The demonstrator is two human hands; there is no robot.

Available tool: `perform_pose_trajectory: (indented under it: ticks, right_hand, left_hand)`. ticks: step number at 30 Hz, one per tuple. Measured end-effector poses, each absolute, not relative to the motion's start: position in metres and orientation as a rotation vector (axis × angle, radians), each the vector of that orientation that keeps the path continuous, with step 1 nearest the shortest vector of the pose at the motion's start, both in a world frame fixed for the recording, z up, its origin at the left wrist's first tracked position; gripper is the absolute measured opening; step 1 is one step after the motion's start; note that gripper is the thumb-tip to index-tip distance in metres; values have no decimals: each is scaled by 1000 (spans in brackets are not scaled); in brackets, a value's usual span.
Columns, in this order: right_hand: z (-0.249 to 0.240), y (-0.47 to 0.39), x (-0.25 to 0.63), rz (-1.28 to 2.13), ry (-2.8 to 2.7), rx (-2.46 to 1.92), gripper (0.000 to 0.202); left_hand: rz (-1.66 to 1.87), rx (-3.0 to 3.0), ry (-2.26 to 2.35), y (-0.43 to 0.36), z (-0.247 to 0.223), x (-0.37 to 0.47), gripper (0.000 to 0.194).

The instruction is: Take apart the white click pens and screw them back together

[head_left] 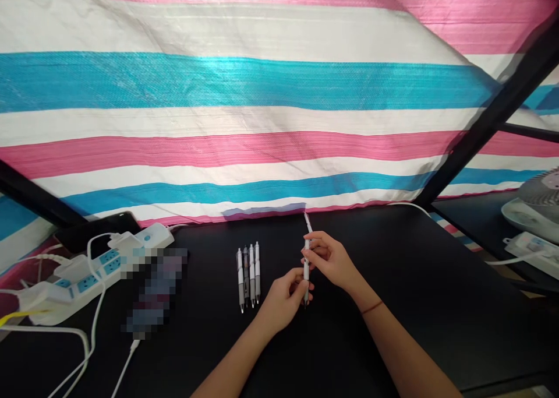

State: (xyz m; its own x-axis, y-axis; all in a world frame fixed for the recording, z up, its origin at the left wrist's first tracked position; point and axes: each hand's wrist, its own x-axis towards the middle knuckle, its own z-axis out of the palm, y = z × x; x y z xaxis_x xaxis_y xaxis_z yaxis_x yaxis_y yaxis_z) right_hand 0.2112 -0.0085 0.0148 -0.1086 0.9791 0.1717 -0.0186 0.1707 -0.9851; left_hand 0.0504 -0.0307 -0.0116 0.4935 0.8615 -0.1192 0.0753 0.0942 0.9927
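Observation:
My left hand (285,299) is closed around the lower, grey-gripped end of a white pen (306,264) above the black desk. Higher up, the fingers of my right hand (328,258) pinch the same pen. A slim white length (308,223) sticks out beyond my right fingers towards the back of the desk; whether it belongs to this pen or to another one I cannot tell. Left of my hands, several pens lie side by side, tips towards me: white ones with grey grips (240,278) and a darker, see-through one (246,277) among them.
At the left stand a white power strip (151,235) with plugs and cables, a dark phone-like object (98,230) and a blurred-out item (156,293) on a white cable. Striped sheeting (262,83) hangs behind the black desk (437,305). A black post (476,130) rises at the right.

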Motion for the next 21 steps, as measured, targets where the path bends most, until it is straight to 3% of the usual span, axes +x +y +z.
perform_pose_trajectory:
  ticks: [21]
  right_hand:
    - [17, -9, 212, 1162, -1340, -1018, 34]
  left_hand:
    - [716, 1378, 904, -31, -14, 50, 37]
